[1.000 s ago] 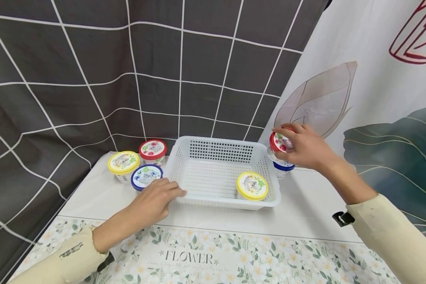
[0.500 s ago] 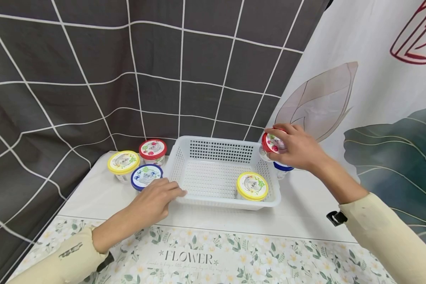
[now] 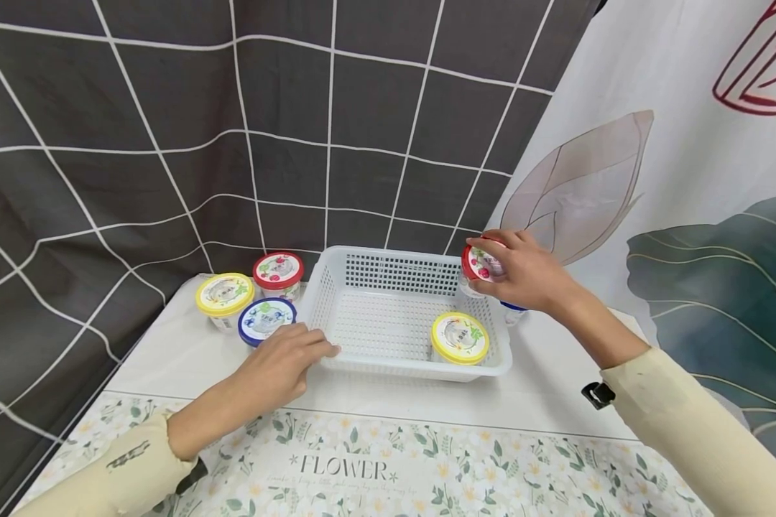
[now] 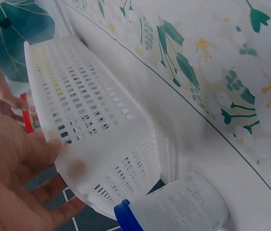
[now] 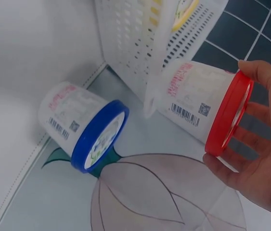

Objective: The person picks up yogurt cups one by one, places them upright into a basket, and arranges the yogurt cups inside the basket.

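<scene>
Red-lidded tub (image 3: 481, 270) right of centre, at upper-right corner of basket (image 3: 375, 323). Right hand (image 3: 524, 271) curled round its lid; left hand (image 3: 289, 362) pinches basket rim. Best clear that edge fully before lowering.

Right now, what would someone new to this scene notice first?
Probably the red-lidded tub held in the right hand at the right side of the white basket. Next, the yellow-lidded tub inside it, toward the near right corner. Left of the basket cluster a yellow lid, a red lid and a blue lid.
</scene>
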`<move>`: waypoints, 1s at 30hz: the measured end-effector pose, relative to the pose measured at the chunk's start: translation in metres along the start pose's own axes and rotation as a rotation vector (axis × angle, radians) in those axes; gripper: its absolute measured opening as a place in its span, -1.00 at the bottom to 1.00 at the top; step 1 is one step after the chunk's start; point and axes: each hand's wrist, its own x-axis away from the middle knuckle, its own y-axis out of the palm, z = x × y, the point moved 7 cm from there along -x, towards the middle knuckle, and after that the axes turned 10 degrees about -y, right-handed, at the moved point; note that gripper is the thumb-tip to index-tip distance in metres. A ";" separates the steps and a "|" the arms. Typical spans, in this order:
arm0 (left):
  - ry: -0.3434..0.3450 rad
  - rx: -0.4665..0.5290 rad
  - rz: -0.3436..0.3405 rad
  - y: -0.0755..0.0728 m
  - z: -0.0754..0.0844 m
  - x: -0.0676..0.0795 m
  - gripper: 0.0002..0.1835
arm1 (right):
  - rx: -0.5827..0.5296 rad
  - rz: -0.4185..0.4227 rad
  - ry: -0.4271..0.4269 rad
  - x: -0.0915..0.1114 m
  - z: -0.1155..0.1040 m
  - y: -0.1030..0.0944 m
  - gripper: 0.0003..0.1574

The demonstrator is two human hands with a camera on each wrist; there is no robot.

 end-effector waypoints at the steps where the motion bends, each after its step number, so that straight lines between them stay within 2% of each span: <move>1: 0.000 -0.001 0.002 0.000 0.000 0.000 -0.48 | -0.001 -0.003 -0.001 -0.001 -0.001 0.001 -0.09; 17: 0.002 -0.012 0.010 -0.001 0.001 0.000 -0.48 | 0.013 -0.059 -0.027 -0.012 -0.009 0.030 -0.06; 30: -0.008 -0.013 -0.002 0.000 0.001 0.000 -0.48 | -0.050 -0.112 0.005 -0.017 -0.005 0.055 -0.04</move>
